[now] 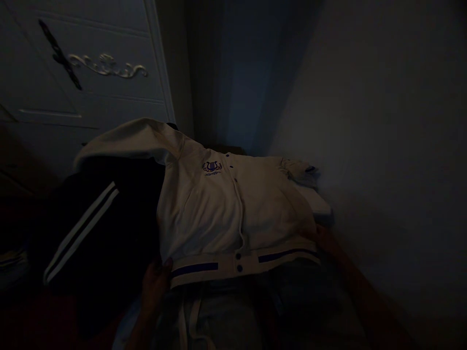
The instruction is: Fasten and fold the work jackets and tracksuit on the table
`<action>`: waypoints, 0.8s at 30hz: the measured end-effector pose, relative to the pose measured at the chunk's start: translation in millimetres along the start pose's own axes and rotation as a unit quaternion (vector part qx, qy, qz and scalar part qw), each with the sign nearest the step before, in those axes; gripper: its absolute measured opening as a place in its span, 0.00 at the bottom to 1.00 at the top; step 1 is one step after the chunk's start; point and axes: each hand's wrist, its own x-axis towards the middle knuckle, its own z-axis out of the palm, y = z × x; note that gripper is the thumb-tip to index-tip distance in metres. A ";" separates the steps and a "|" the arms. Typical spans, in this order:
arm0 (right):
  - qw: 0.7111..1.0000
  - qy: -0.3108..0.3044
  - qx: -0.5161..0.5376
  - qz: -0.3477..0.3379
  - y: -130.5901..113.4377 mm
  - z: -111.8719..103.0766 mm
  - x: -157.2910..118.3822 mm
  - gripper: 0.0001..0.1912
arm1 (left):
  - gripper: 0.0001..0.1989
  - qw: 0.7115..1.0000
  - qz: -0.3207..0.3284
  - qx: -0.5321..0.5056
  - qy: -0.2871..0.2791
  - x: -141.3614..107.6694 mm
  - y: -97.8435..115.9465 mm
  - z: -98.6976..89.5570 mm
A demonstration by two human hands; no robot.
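Jacket (207, 209): lies spread front-up, with one sleeve (127, 138) outstretched, opposite sleeve (299, 169) seemingly bunched, not yet straightened; clamped at jacket's hem (228, 272) corners by left hand (156, 277) and right hand (324, 238).

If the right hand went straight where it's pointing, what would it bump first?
Probably the pale jacket, since the right hand is already at its edge. It's too dark to tell whether it'd slide over or under.

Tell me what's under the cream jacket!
Beneath one sleeve of the cream snap-front jacket, a black garment with two white stripes shows; near the other sleeve, a pale flat-edged thing sticks out. The jacket's middle covers whatever lies under it, so I can't tell.
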 end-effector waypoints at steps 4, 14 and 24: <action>0.997 0.051 -0.026 0.042 -4.5 -1.0 1.5 0.31 | 0.18 1.000 0.019 0.005 0.000 6.3 -3.2 9.2; 0.967 -0.065 0.247 0.020 29.9 41.6 -9.4 0.30 | 0.17 0.941 0.189 0.280 0.020 -18.8 18.1 19.4; 0.954 -0.079 0.288 0.026 29.8 34.1 -23.6 0.37 | 0.26 0.876 0.352 0.283 -0.169 -81.5 22.8 149.2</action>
